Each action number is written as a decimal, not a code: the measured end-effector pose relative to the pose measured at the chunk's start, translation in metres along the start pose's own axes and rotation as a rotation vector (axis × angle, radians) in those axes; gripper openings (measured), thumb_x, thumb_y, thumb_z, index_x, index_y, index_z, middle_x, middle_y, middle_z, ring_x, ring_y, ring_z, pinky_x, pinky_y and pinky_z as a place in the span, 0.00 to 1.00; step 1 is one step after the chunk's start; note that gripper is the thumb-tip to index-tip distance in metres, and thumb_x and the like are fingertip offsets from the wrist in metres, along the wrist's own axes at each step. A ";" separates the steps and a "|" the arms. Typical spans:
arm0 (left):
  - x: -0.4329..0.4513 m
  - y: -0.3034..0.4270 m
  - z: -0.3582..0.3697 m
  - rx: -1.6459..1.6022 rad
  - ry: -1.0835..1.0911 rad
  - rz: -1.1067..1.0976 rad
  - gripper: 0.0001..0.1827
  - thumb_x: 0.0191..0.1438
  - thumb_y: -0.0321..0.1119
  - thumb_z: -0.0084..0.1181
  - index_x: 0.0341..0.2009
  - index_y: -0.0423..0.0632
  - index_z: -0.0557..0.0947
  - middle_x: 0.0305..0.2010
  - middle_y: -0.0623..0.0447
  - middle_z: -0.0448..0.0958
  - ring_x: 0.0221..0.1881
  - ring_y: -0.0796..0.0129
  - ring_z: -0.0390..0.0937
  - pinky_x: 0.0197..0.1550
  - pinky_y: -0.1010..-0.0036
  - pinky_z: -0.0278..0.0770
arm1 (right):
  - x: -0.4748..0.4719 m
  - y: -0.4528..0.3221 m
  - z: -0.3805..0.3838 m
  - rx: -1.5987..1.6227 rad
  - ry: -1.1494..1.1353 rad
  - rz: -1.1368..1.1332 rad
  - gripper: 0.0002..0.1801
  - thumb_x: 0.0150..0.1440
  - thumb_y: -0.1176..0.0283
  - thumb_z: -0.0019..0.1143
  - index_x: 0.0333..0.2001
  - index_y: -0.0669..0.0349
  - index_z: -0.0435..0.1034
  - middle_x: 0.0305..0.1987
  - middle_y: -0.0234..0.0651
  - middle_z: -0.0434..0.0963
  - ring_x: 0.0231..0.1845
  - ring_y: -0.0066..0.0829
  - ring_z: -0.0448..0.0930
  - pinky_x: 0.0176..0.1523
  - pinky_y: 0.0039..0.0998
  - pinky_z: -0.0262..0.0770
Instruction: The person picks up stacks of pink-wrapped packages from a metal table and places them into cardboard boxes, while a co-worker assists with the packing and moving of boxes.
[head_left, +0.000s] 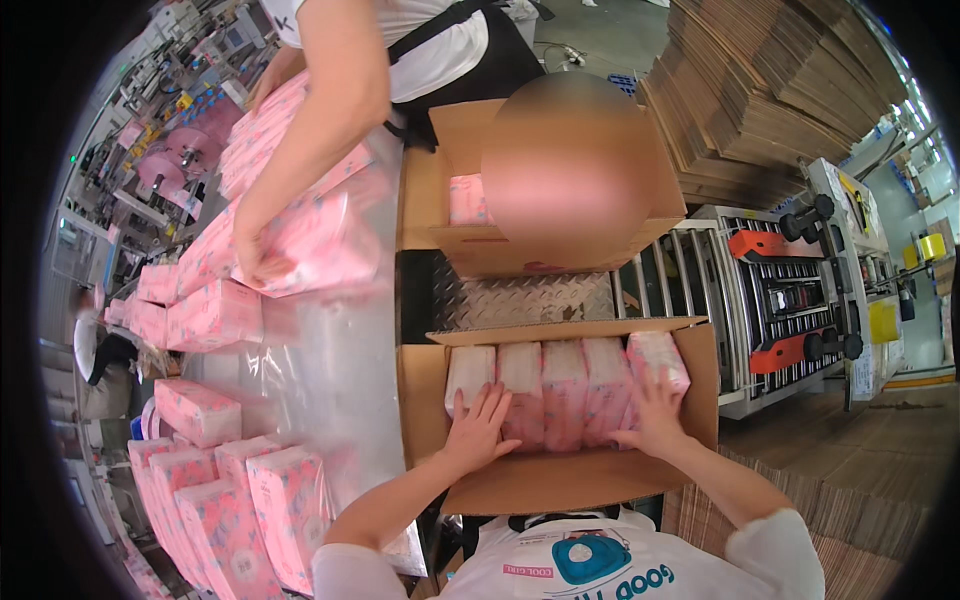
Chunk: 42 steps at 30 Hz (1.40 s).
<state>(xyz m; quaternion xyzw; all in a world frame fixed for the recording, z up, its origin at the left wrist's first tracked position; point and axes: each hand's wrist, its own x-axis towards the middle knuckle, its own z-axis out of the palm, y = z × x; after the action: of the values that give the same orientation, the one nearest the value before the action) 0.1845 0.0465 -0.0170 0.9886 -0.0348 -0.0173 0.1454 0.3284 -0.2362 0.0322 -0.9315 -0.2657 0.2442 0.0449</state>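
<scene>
An open cardboard carton (570, 480) stands in front of me with its flaps spread. Inside it, several pink tissue packs in clear film (564, 390) stand in a row. My left hand (480, 427) rests with spread fingers on the packs at the row's left end. Over at the right end, my right hand (660, 416) lies against the last pack (658, 356), fingers apart and thumb stretched to the left. That pack leans slightly and reaches a little higher than its neighbours. The packs' lower parts are hidden inside the carton.
On the metal table (337, 382) at left lie several tissue packs (232, 517). Across from me a co-worker's arm (322, 127) reaches over more packs. A second carton (465, 251) stands beyond mine, before a roller conveyor (675, 270). Flattened cardboard (757, 97) is stacked behind.
</scene>
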 end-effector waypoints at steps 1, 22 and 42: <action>0.010 -0.008 0.024 0.051 -0.011 0.018 0.41 0.44 0.57 0.57 0.58 0.47 0.64 0.61 0.49 0.62 0.62 0.57 0.57 0.57 0.42 0.50 | 0.017 -0.010 0.001 -0.089 -0.109 0.063 0.51 0.41 0.49 0.63 0.64 0.57 0.49 0.71 0.42 0.42 0.70 0.57 0.35 0.62 0.67 0.40; -0.221 0.048 -0.108 -0.624 1.204 -1.032 0.11 0.54 0.33 0.50 0.41 0.43 0.74 0.38 0.50 0.74 0.40 0.64 0.71 0.43 0.72 0.69 | 0.026 -0.160 -0.050 0.913 -0.843 -0.895 0.14 0.53 0.73 0.49 0.43 0.67 0.70 0.40 0.41 0.77 0.43 0.32 0.76 0.45 0.29 0.71; -0.488 0.082 0.005 -0.854 0.946 -1.744 0.21 0.52 0.45 0.57 0.45 0.44 0.76 0.38 0.46 0.76 0.38 0.61 0.76 0.39 0.70 0.75 | -0.130 -0.324 -0.159 0.910 -1.966 -1.984 0.17 0.54 0.68 0.54 0.45 0.65 0.70 0.40 0.43 0.73 0.36 0.39 0.75 0.35 0.34 0.71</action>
<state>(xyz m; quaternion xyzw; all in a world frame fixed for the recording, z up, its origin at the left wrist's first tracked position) -0.3080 0.0026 0.0136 0.4467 0.7499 0.2582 0.4142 0.1550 -0.0189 0.2969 0.2603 -0.6075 0.6967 0.2789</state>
